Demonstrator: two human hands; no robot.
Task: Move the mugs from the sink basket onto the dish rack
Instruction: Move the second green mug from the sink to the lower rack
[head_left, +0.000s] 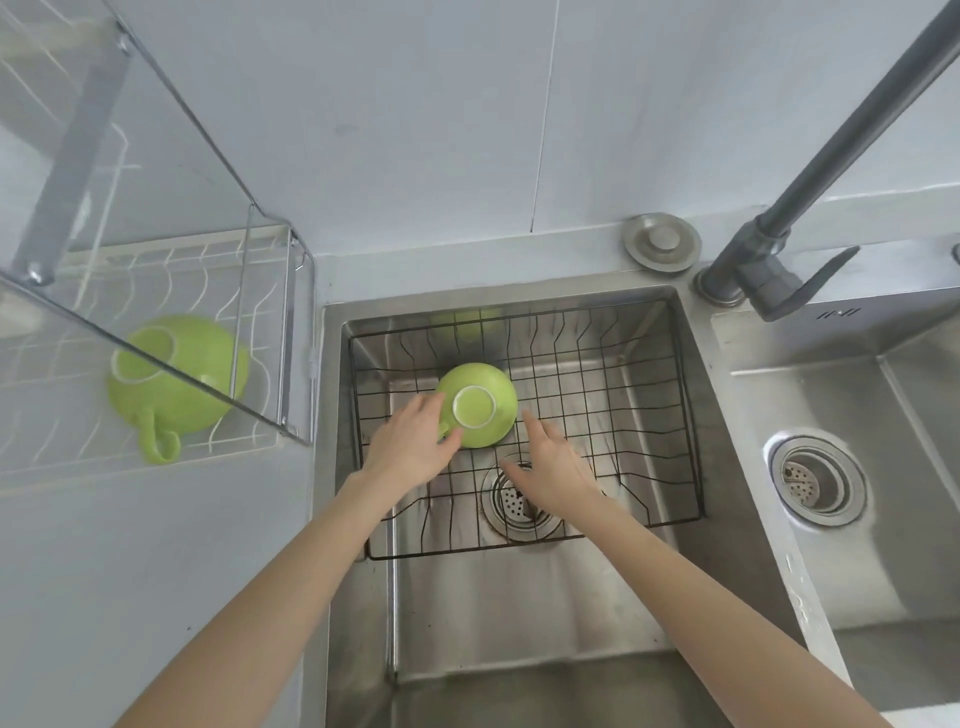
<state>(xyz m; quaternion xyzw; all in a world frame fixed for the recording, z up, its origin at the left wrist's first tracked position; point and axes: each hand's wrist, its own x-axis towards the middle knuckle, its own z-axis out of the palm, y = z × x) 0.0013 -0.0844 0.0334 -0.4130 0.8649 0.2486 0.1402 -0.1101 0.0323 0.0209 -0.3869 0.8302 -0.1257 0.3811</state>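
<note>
One green mug (480, 410) upside down in the sink basket (670, 415), base up, handle leftward under the left hand (415, 441) (fingers loosely curled against its side); right hand (556, 467) just beside, fingers spread, not touching

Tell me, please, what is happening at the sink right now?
A person is moving green mugs out of the black wire sink basket. One mug already sits upside down on the dish rack to the left. Another upside-down mug is in the basket; the left hand touches its side, fingers open, while the right hand hovers open beside it. It has not been lifted yet.
</note>
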